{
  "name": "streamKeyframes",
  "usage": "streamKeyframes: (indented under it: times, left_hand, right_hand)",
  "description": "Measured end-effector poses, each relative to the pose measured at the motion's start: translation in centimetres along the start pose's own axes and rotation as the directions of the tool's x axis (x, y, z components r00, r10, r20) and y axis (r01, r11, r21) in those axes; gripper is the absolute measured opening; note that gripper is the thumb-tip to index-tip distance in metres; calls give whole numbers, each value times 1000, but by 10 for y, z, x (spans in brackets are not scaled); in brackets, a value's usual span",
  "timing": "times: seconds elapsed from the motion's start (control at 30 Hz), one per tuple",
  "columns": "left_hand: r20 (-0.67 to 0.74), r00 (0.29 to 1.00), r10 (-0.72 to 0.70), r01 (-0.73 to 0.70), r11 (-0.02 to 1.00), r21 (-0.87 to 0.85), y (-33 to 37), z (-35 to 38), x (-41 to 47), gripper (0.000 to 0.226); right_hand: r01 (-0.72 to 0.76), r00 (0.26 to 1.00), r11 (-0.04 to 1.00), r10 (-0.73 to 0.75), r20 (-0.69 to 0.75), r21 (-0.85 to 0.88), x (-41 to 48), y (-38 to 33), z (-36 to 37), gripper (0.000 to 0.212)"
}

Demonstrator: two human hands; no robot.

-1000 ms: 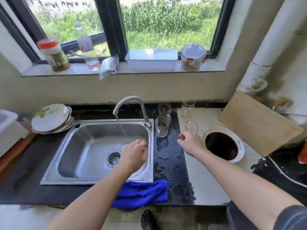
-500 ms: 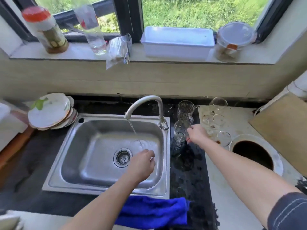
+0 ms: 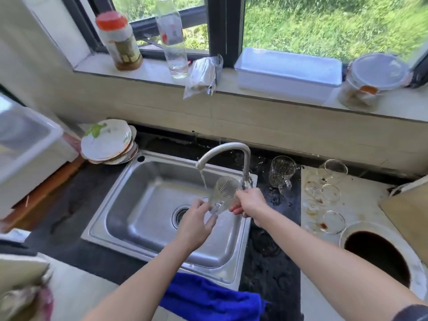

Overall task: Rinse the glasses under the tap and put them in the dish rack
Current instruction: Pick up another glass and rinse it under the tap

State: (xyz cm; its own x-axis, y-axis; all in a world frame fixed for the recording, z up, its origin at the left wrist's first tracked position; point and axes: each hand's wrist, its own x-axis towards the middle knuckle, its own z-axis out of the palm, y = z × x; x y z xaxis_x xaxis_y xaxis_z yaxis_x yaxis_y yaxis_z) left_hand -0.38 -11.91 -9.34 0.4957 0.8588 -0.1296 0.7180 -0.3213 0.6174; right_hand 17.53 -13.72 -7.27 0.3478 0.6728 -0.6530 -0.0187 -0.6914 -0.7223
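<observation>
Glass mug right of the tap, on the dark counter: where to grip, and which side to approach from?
Take the glass mug by its handle, coming from the front, the person's side. It stands upright with the handle low on its wall, turned toward the camera. The tap stands on its left and other glasses on its right, so the front looks clearest.

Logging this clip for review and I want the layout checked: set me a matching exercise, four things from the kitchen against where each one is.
Things:
1. ribbed glass
2. glass mug
3. blue cloth
4. stack of plates

Places:
A. beside the sink's back left corner
B. held between the left hand and right hand at the running tap
C. draped at the sink's front edge
D. standing on the dark counter, right of the tap

Pairs: 1-B, 2-D, 3-C, 4-A
</observation>
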Motion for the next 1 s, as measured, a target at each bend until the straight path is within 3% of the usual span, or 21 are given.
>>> streamKeyframes:
  times: [0.23,0.37,0.5,0.67,0.83,1.0]
  left_hand:
    - [9,997,-80,81,981,-177,-54,-17,21,18]
    - [190,959,-211,263,914,-310,-86,-24,44,23]
    - [342,912,-226,365,827,-427,-98,-27,59,27]
    - [348,895,-278,429,751,-503,-114,-28,77,23]
    - [563,744,-359,667,450,-594,-114,-31,91,22]
    - [679,667,-307,738,392,-549,-112,-33,98,34]
  right_hand:
    - [-129,988,991,131,78,-27,18,-20,52,25]
    - [-122,991,980,129,39,-157,39,-19,65,21]
    - [-130,990,973,137,24,-190,62,-19,67,18]
    - [-79,997,966,78,-16,-246,76,-22,76,17]
    - [-125,991,986,120,-55,-113,71,-29,82,24]
    - [-228,973,972,230,26,-55,62,-41,73,27]
